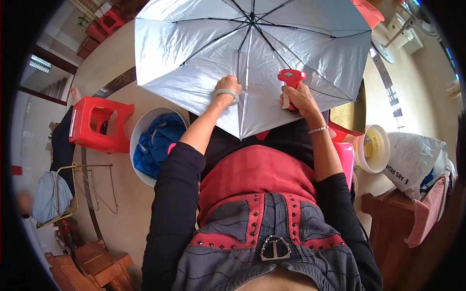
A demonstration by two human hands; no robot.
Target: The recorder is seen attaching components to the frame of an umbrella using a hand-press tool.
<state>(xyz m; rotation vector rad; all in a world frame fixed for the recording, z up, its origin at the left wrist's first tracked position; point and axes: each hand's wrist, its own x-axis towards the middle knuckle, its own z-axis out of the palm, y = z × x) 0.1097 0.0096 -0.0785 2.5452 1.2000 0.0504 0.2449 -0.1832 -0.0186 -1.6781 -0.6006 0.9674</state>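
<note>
A spread umbrella (pixel 204 53) lies across my lap, its silver inner side facing up and its dark ribs fanning out from a black hub (pixel 251 19). The fingers of my left hand (pixel 229 87) are closed at the silver cloth beside a rib, left of the middle seam; the fingertips are partly hidden. In my right hand (pixel 302 98) is a red hand tool (pixel 291 76) with a pale lever, shaped like a small gun. It is held over the right part of the cloth, and its exact kind is unclear.
A red plastic stool (pixel 103 125) and a white bucket (pixel 137 162) of blue cloth stand at left. On the right are a yellow-and-white tub (pixel 376 148), a white sack (pixel 418 162) and wooden furniture (pixel 393 213). A metal frame (pixel 73 194) with grey cloth is further left.
</note>
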